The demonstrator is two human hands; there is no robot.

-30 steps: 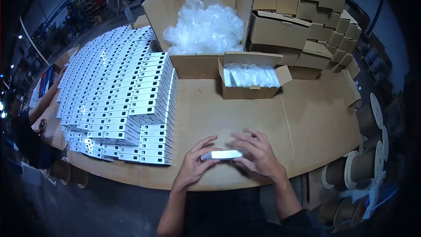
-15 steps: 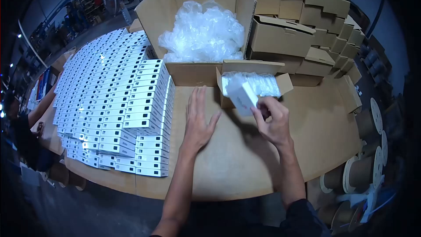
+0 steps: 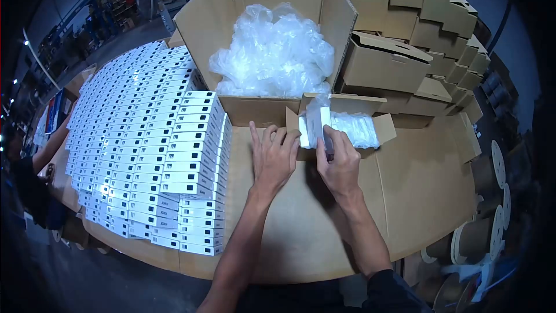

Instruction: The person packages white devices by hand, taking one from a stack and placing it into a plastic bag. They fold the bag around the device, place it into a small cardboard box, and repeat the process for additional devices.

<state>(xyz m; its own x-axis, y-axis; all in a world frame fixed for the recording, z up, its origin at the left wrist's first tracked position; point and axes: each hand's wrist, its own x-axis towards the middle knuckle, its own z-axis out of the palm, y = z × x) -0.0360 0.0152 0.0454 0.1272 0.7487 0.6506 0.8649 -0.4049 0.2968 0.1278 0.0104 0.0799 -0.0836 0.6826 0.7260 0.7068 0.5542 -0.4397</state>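
My right hand (image 3: 340, 165) grips a white box (image 3: 315, 123) with clear plastic about its top, held upright over the left part of a small open carton (image 3: 346, 103). Inside that carton stands a row of plastic-wrapped white boxes (image 3: 356, 130). My left hand (image 3: 273, 159) holds nothing; its fingers are apart and bent, fingertips right at the carton's left side. To the left, many white boxes (image 3: 188, 145) with small black squares on their ends are piled in tall stacks.
A large carton (image 3: 191, 20) full of clear plastic bags (image 3: 278, 52) stands at the back. Brown cartons (image 3: 388, 64) are stacked back right. Spools (image 3: 483, 232) stand beyond the cardboard-covered table (image 3: 417, 197). Another person's arm (image 3: 52, 145) shows at far left.
My right hand has moved left with the white box, turning it from tilted to upright over the small carton. My left hand has shifted right to the carton's side, its fingers bending.
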